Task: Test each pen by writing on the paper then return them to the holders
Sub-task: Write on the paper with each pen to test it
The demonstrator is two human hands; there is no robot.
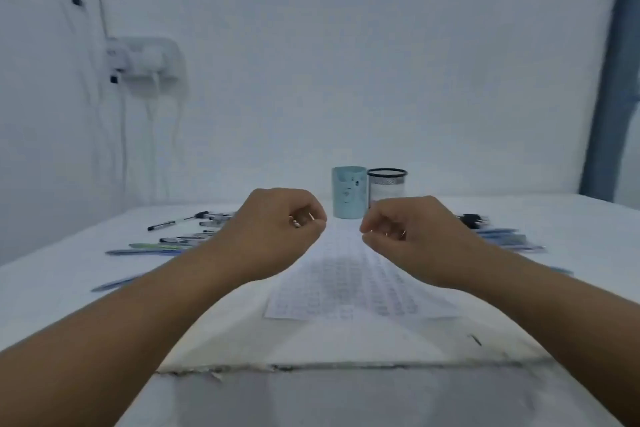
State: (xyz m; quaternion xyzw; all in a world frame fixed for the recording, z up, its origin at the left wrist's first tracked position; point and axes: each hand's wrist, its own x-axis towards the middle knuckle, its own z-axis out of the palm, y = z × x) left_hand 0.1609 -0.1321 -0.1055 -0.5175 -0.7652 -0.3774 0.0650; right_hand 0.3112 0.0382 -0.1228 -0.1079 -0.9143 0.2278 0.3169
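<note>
A sheet of paper (346, 284) covered in faint rows of writing lies in the middle of the white table. Behind it stand two empty holders side by side: a pale blue cup (349, 198) and a black mesh cup (387, 184). Several pens lie loose on the table at the left (180, 239), and more at the right (502, 237). My left hand (277, 229) and my right hand (408, 236) hover over the far end of the paper, a little apart. The fingers of both are curled in and hold nothing.
The table's front edge (311, 366) is close to me, its covering frayed. A small dark mark (475, 340) sits near the front right. A wall socket with plugs and hanging cables (145, 61) is at the back left. A blue curtain (613, 80) hangs at the right.
</note>
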